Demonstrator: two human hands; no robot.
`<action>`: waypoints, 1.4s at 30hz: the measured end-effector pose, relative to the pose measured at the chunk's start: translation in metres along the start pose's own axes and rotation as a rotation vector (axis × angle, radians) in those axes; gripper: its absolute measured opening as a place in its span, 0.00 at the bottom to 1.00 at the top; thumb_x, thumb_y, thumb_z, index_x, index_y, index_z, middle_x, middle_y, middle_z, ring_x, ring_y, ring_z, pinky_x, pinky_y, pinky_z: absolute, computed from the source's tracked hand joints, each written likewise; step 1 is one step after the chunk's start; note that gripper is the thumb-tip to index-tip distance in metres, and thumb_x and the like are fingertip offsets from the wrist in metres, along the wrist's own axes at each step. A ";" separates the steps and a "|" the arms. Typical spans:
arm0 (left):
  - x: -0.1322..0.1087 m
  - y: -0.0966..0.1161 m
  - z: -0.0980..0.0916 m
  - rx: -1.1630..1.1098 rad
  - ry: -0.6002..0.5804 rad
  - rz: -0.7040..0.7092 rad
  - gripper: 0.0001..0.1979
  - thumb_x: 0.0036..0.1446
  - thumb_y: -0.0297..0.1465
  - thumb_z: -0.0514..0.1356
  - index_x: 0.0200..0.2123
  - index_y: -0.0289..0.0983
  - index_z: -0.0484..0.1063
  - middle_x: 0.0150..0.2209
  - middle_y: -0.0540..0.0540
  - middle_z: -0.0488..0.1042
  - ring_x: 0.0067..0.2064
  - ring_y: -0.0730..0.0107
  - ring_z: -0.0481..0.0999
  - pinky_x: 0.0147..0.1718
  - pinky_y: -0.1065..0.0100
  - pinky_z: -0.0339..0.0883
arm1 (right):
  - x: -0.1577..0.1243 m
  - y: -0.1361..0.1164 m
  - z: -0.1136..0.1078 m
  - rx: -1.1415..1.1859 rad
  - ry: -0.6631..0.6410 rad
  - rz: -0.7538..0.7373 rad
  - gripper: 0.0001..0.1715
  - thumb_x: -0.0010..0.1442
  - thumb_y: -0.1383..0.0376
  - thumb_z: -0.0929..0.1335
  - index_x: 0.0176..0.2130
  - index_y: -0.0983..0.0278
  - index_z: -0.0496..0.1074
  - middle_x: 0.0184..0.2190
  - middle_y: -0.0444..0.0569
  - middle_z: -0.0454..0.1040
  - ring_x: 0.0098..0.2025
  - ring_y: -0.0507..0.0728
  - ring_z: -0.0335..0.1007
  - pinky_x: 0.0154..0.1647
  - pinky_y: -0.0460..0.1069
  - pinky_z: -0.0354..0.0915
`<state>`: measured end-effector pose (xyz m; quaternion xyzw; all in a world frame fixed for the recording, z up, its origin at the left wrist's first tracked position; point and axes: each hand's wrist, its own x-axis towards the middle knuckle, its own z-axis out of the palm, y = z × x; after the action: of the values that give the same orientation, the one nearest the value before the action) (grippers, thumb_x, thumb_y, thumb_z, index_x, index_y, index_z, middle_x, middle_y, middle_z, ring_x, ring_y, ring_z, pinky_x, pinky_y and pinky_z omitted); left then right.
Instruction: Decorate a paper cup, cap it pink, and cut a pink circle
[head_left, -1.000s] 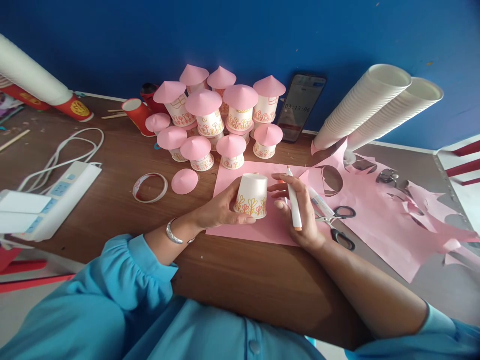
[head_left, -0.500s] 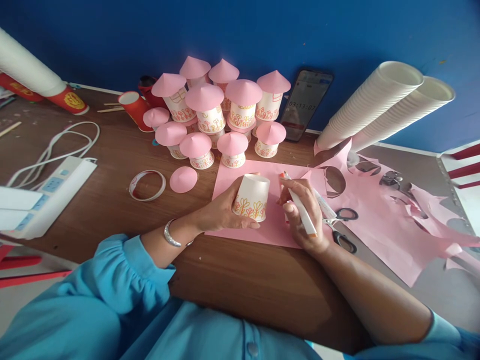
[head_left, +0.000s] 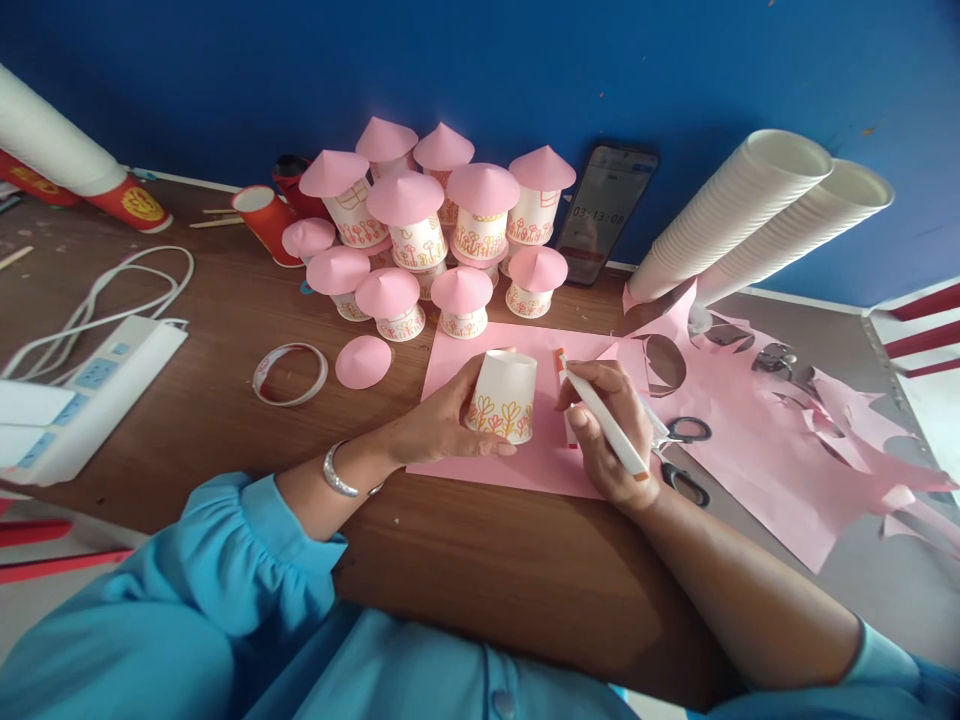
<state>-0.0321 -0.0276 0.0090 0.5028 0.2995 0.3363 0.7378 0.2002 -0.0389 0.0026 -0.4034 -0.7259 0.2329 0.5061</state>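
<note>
My left hand (head_left: 454, 415) is wrapped round a white paper cup (head_left: 504, 378) held upside down. Yellow and red leafy flowers are drawn along the cup's lower rim. To the right, my right hand (head_left: 611, 435) grips a white marker (head_left: 606, 418) like a pen, its upper end pointing toward the cup but apart from it. Another marker (head_left: 561, 362) with an orange end lies on the pink paper sheet (head_left: 454, 460), partly hidden by my right hand. Scissors (head_left: 686, 485) with black handles lie beside that hand.
Behind the cup stand several decorated cups with pink cone roofs (head_left: 405, 200). A phone (head_left: 607, 215) leans on the blue wall near tall cup stacks (head_left: 735, 215). Pink paper scraps (head_left: 757, 440) spread right. Leftward lie a tape roll (head_left: 290, 375), a pink cone (head_left: 364, 362) and a power strip (head_left: 97, 390).
The marker in my right hand has tilted slightly, and more of the marker lying on the sheet shows. My left hand and the cup stay nearly the same; the view has shifted a little.
</note>
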 end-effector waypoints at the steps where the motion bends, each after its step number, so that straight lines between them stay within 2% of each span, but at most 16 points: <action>1: 0.000 0.000 0.000 -0.003 -0.006 -0.011 0.46 0.48 0.30 0.76 0.66 0.49 0.58 0.52 0.45 0.69 0.52 0.59 0.75 0.49 0.58 0.74 | 0.000 0.000 0.000 0.034 0.003 0.012 0.22 0.70 0.47 0.67 0.54 0.59 0.70 0.35 0.49 0.73 0.37 0.60 0.70 0.40 0.58 0.68; 6: -0.003 0.005 0.001 -0.003 -0.006 -0.051 0.48 0.48 0.31 0.76 0.67 0.50 0.55 0.54 0.44 0.69 0.52 0.59 0.74 0.50 0.57 0.73 | -0.002 0.001 0.001 0.173 0.027 0.143 0.16 0.71 0.52 0.68 0.51 0.60 0.69 0.36 0.47 0.73 0.35 0.57 0.72 0.38 0.54 0.68; 9: -0.004 0.004 0.002 0.016 0.005 -0.064 0.49 0.48 0.31 0.76 0.68 0.51 0.54 0.54 0.45 0.68 0.53 0.58 0.73 0.50 0.57 0.72 | -0.004 -0.003 0.000 0.213 0.058 0.150 0.12 0.70 0.58 0.69 0.51 0.60 0.68 0.36 0.47 0.74 0.35 0.56 0.73 0.37 0.54 0.68; 11: -0.003 0.001 0.002 0.036 0.002 -0.060 0.51 0.48 0.32 0.76 0.69 0.51 0.52 0.54 0.44 0.68 0.54 0.57 0.73 0.50 0.56 0.73 | -0.005 -0.008 -0.001 0.182 0.041 0.086 0.11 0.70 0.61 0.69 0.50 0.60 0.68 0.38 0.48 0.74 0.37 0.57 0.73 0.37 0.54 0.69; 15: -0.001 -0.002 0.002 0.140 0.023 -0.014 0.52 0.46 0.33 0.77 0.69 0.49 0.54 0.59 0.40 0.68 0.58 0.51 0.71 0.51 0.54 0.72 | -0.003 -0.017 -0.002 0.070 -0.044 -0.169 0.12 0.68 0.66 0.68 0.52 0.60 0.68 0.36 0.49 0.74 0.38 0.58 0.74 0.39 0.55 0.70; 18: 0.000 -0.002 0.000 0.118 0.015 -0.017 0.52 0.47 0.34 0.77 0.70 0.49 0.54 0.59 0.40 0.68 0.58 0.50 0.72 0.52 0.53 0.72 | -0.001 -0.018 -0.001 0.021 -0.048 -0.246 0.14 0.69 0.64 0.68 0.53 0.62 0.68 0.34 0.48 0.75 0.38 0.59 0.74 0.40 0.55 0.70; 22: 0.001 0.000 -0.003 0.020 0.031 -0.054 0.49 0.48 0.34 0.76 0.69 0.49 0.56 0.63 0.39 0.67 0.62 0.48 0.70 0.56 0.51 0.70 | -0.002 -0.011 0.001 0.064 0.003 -0.164 0.15 0.71 0.58 0.68 0.54 0.60 0.68 0.34 0.49 0.75 0.40 0.60 0.72 0.43 0.56 0.71; 25: 0.001 0.000 -0.005 0.003 0.040 -0.079 0.50 0.47 0.34 0.77 0.69 0.49 0.56 0.63 0.40 0.67 0.62 0.48 0.71 0.57 0.49 0.70 | -0.003 -0.009 0.002 0.077 0.011 -0.156 0.14 0.71 0.58 0.68 0.53 0.60 0.68 0.35 0.49 0.75 0.41 0.60 0.72 0.44 0.56 0.71; 31: 0.001 -0.003 -0.007 0.021 0.018 -0.078 0.49 0.48 0.33 0.76 0.69 0.49 0.55 0.65 0.39 0.67 0.65 0.46 0.68 0.59 0.49 0.68 | -0.001 -0.015 0.000 0.058 -0.015 -0.187 0.14 0.70 0.61 0.68 0.54 0.61 0.68 0.36 0.49 0.74 0.37 0.57 0.72 0.38 0.53 0.71; 34: 0.001 -0.002 -0.006 0.048 0.010 -0.067 0.50 0.48 0.33 0.76 0.70 0.48 0.55 0.66 0.39 0.65 0.66 0.45 0.66 0.60 0.49 0.67 | -0.002 -0.016 0.001 0.034 -0.021 -0.194 0.15 0.71 0.60 0.68 0.54 0.61 0.68 0.37 0.49 0.75 0.38 0.58 0.74 0.40 0.55 0.71; 38: 0.000 0.001 -0.003 0.137 0.028 -0.084 0.54 0.47 0.35 0.77 0.71 0.48 0.50 0.64 0.38 0.66 0.64 0.45 0.68 0.56 0.50 0.70 | -0.004 -0.015 0.002 -0.002 -0.035 -0.217 0.14 0.71 0.58 0.67 0.54 0.60 0.67 0.34 0.47 0.75 0.36 0.58 0.75 0.41 0.57 0.71; 42: 0.000 0.002 0.001 0.221 0.019 -0.044 0.55 0.46 0.37 0.77 0.72 0.49 0.51 0.62 0.38 0.67 0.60 0.46 0.70 0.52 0.52 0.73 | -0.003 -0.016 0.001 -0.027 -0.030 -0.236 0.14 0.72 0.57 0.67 0.53 0.60 0.67 0.33 0.47 0.74 0.32 0.57 0.72 0.38 0.56 0.71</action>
<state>-0.0312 -0.0276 0.0117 0.5713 0.3529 0.2897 0.6820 0.1939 -0.0507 0.0122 -0.3183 -0.7788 0.1678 0.5138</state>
